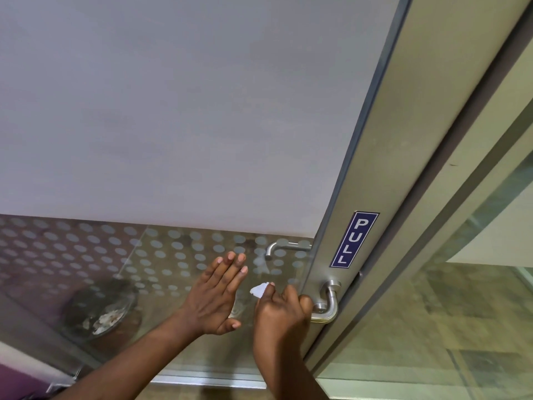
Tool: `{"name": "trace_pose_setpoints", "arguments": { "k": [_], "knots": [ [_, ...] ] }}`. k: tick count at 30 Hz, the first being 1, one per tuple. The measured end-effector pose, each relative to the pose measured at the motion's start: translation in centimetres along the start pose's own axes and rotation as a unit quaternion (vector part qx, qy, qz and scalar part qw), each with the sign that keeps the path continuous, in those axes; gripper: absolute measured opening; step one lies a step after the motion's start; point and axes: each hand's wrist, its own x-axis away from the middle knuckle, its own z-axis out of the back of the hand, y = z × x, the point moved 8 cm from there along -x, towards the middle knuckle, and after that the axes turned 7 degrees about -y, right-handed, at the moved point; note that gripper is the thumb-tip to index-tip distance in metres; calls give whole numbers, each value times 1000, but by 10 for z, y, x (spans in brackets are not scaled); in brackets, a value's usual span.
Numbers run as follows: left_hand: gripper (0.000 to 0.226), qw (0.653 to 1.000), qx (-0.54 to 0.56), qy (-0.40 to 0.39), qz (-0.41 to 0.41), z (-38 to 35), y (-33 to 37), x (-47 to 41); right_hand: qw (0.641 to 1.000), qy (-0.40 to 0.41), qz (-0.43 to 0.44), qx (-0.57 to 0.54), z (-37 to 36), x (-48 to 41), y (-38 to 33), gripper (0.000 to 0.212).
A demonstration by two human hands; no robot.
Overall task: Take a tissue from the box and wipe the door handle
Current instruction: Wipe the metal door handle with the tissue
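The silver lever door handle (330,304) sits on the metal door stile, below a blue PULL sign (354,239). My right hand (281,313) is closed around the handle's free end, with a white tissue (259,290) pinched in it; a corner of the tissue sticks out past the fingers on the left. My left hand (217,293) is open, fingers together, palm flat against the glass pane beside the handle. No tissue box is in view.
The glass door (144,111) is frosted above and has a dotted film below. A second lever handle (284,247) shows through the glass on the far side. A round bin (101,307) stands behind the glass. The door frame (432,197) runs along the right.
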Motion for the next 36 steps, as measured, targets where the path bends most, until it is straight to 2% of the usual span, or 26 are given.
{"name": "trace_pose_setpoints", "arguments": {
  "k": [4, 7, 11, 14, 17, 19, 20, 21, 23, 25, 28, 31, 33, 36],
  "knots": [
    [83, 998, 59, 9, -9, 5, -1, 0, 994, -107, -22, 10, -7, -16, -11, 14],
    [80, 993, 119, 20, -13, 9, -3, 2, 974, -223, -29, 37, -27, -25, -15, 15],
    [78, 978, 207, 30, -19, 19, -10, 4, 977, -203, 48, 39, -29, -22, -17, 20],
    [80, 968, 247, 25, -21, 25, -14, 6, 968, -221, 117, 15, -28, -19, -14, 19],
    [84, 968, 249, 15, -18, 30, -18, 7, 958, -192, 212, -2, -15, -16, -25, 12],
    [86, 970, 242, 12, -14, 29, -19, 6, 941, -199, 271, 41, -15, 0, -34, 9],
    [86, 970, 241, 11, -12, 29, -18, 7, 941, -174, 286, 51, -10, 9, -35, 13],
    [86, 971, 239, 12, -11, 29, -18, 7, 944, -146, 296, 16, -2, 17, -35, 18],
    [86, 971, 240, 14, -5, 27, -18, 8, 946, -109, 301, -48, 4, 34, -23, 16],
    [85, 972, 236, 20, 1, 27, -18, 9, 950, -80, 297, -50, 6, 51, -4, 11],
    [85, 973, 228, 22, 2, 28, -15, 7, 960, -69, 241, -124, 10, 57, 26, 15],
    [84, 977, 213, 25, 1, 28, -12, 6, 963, -38, 178, -199, 21, 48, 42, 9],
    [84, 980, 199, 26, -5, 30, -9, 5, 967, -44, 149, -202, 22, 46, 40, 4],
    [83, 983, 180, 31, -9, 31, -6, 4, 970, -96, 144, -171, 12, 42, 25, 4]
  ]
}}
